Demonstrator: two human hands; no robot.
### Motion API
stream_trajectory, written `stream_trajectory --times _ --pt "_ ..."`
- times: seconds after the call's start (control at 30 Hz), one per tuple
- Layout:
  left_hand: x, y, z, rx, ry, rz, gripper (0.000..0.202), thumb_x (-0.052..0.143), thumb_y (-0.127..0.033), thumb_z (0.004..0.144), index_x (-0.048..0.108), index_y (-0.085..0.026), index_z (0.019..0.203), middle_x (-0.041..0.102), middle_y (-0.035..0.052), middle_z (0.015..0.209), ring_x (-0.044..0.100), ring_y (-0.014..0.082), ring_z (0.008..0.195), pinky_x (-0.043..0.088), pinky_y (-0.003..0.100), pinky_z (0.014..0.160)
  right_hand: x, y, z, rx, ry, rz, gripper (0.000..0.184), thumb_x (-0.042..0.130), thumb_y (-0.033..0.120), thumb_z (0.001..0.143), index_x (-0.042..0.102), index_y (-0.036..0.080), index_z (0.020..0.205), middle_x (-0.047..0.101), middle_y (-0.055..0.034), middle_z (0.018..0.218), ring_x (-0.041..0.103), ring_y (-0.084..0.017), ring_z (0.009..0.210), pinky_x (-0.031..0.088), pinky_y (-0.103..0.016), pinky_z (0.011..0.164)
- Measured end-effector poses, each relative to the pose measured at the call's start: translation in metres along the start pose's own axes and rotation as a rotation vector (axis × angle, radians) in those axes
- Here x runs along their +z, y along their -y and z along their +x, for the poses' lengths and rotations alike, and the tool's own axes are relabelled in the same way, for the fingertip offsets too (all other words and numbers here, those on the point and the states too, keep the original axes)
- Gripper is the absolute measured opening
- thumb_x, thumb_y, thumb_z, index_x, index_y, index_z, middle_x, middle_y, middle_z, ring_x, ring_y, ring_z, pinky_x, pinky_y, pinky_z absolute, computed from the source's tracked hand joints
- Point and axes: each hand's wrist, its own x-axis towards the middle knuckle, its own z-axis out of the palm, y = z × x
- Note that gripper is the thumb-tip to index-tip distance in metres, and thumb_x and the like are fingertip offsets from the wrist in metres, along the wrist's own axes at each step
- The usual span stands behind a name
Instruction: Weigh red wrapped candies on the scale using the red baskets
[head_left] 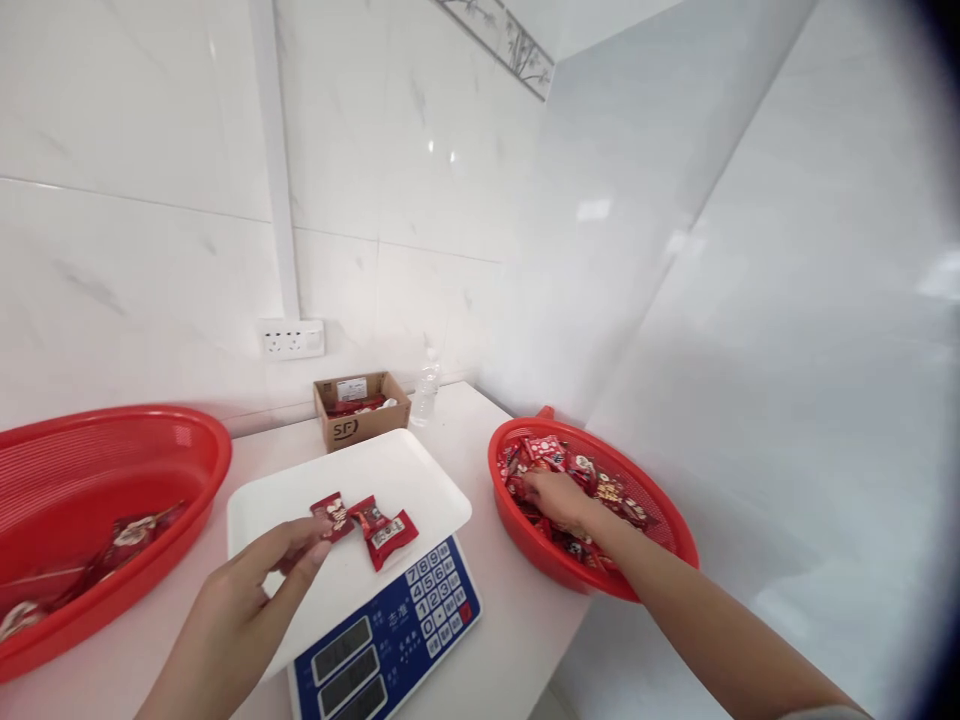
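Observation:
My left hand (262, 590) pinches the edge of a small red snack packet (332, 513) between thumb and fingers, over the white scale pan (420, 470). Right beside it on the pan lie two more red packets, one a glossy packet (367, 515) and one with a pale label (391, 536). My right hand (559, 500) reaches into the red basket (645, 480) on the right, fingers down among many wrapped packets (546, 452). Its fingertips are mostly hidden there, so its grip cannot be made out. The scale's blue keypad panel (397, 630) faces me.
At the left stands another large red basket (202, 440) with some packets low inside. A small cardboard box (364, 425) with red packets sits behind the scale, next to a clear plastic bottle (426, 390). White walls with a socket (292, 339) close in the table (517, 620).

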Motion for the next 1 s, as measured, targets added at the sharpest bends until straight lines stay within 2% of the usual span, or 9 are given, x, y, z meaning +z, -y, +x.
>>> stream_trajectory --times 0.13,0.23,0.3,0.43,0.5,0.6,0.7,0.87,1.0 --pt "-0.006 -0.012 0.000 0.011 -0.005 0.012 0.032 0.050 -0.050 0.080 0.068 -0.025 0.087 0.073 0.0022 0.089 0.066 0.0168 0.072 0.052 0.020 0.055 -0.023 0.014 -0.006 0.012 -0.215 0.040 0.018 0.041 0.022 0.088 0.055 0.019 0.079 0.063 -0.0075 0.082 0.058 -0.021 0.075 0.041 -0.036 0.072" --pt "-0.007 -0.015 -0.001 -0.010 -0.014 0.017 0.031 0.048 -0.048 0.082 0.067 -0.024 0.090 0.073 0.0024 0.090 0.065 0.0168 0.073 0.052 0.022 0.058 -0.036 0.041 -0.011 -0.057 -0.337 0.136 0.019 0.036 0.029 0.090 0.053 0.021 0.085 0.063 -0.0086 0.094 0.057 -0.024 0.084 0.041 -0.037 0.076" --pt "-0.007 -0.016 -0.001 -0.021 -0.022 0.024 0.031 0.048 -0.048 0.083 0.067 -0.024 0.090 0.072 0.0024 0.090 0.065 0.0169 0.073 0.052 0.023 0.058 -0.036 0.068 -0.015 -0.145 -0.350 0.207 0.020 0.036 0.032 0.091 0.053 0.022 0.091 0.063 -0.0077 0.099 0.057 -0.023 0.090 0.042 -0.035 0.079" --pt "-0.009 -0.018 -0.003 -0.025 -0.016 0.032 0.030 0.048 -0.047 0.083 0.067 -0.024 0.091 0.072 0.0024 0.089 0.064 0.0168 0.074 0.051 0.023 0.059 -0.020 0.122 -0.017 -0.332 -0.247 0.285 0.024 0.039 0.029 0.090 0.058 0.021 0.102 0.061 -0.0082 0.116 0.055 -0.021 0.107 0.040 -0.034 0.093" --pt "-0.010 -0.020 -0.004 -0.027 -0.012 0.027 0.030 0.048 -0.046 0.083 0.066 -0.023 0.091 0.072 0.0028 0.089 0.064 0.0169 0.074 0.051 0.023 0.058 -0.010 0.143 -0.017 -0.409 -0.141 0.294 0.030 0.048 0.031 0.087 0.058 0.022 0.113 0.050 -0.0087 0.134 0.049 -0.023 0.120 0.037 -0.036 0.099" --pt "-0.012 -0.021 -0.004 -0.032 -0.014 0.006 0.030 0.048 -0.046 0.084 0.066 -0.023 0.092 0.072 0.0038 0.087 0.064 0.0176 0.074 0.051 0.024 0.057 0.003 0.167 -0.018 -0.478 0.015 0.308 0.055 0.052 0.044 0.085 0.043 0.024 0.136 0.030 -0.0098 0.150 0.029 -0.027 0.136 0.028 -0.043 0.107" --pt "-0.013 -0.020 -0.005 -0.029 -0.017 -0.021 0.030 0.049 -0.045 0.083 0.066 -0.022 0.092 0.072 0.0046 0.088 0.064 0.0181 0.075 0.051 0.024 0.056 0.009 0.186 -0.020 -0.507 0.148 0.331 0.064 0.041 0.050 0.089 0.029 0.021 0.144 0.015 -0.0107 0.154 0.008 -0.027 0.141 0.015 -0.047 0.112" --pt "-0.014 -0.021 -0.005 -0.013 -0.020 -0.022 0.029 0.049 -0.045 0.083 0.066 -0.023 0.092 0.072 0.0034 0.087 0.064 0.0166 0.073 0.050 0.022 0.055 0.009 0.203 -0.027 -0.562 0.227 0.319 0.062 0.042 0.051 0.088 0.034 0.020 0.142 0.012 -0.0104 0.154 0.007 -0.028 0.141 0.009 -0.048 0.113" --pt "-0.017 -0.021 -0.004 -0.006 -0.026 0.000 0.030 0.049 -0.046 0.083 0.066 -0.023 0.091 0.072 0.0030 0.086 0.065 0.0165 0.071 0.050 0.021 0.053 0.003 0.184 -0.027 -0.543 0.146 0.383 0.058 0.041 0.050 0.089 0.038 0.023 0.140 0.022 -0.0084 0.153 0.014 -0.026 0.141 0.015 -0.047 0.113"
